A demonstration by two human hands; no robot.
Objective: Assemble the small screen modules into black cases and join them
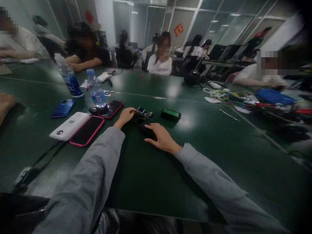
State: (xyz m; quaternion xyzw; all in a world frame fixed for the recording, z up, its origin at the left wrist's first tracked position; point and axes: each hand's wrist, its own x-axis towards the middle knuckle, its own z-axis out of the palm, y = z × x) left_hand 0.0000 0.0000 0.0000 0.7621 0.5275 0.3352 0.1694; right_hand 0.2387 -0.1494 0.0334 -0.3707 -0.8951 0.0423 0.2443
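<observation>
Table [146, 182] in front of you, green. Your right hand [162, 138] spans wide at the near end of the device [140, 121]; can't tell if it grips. Your left hand [125, 116], fingers narrow, sits at the far-left edge; pinch unclear. Device lies between your hands, looks opened, electronics exposed. Green-topped box [171, 114] just right, apart, unjoined. How much is left, can't tell.

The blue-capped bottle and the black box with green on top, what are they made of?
The clear, blue-capped bottle looks like glossy plastic: see-through and shiny. The oblong black box may be hard, dull plastic, judging by its dark, straight sides.
</observation>
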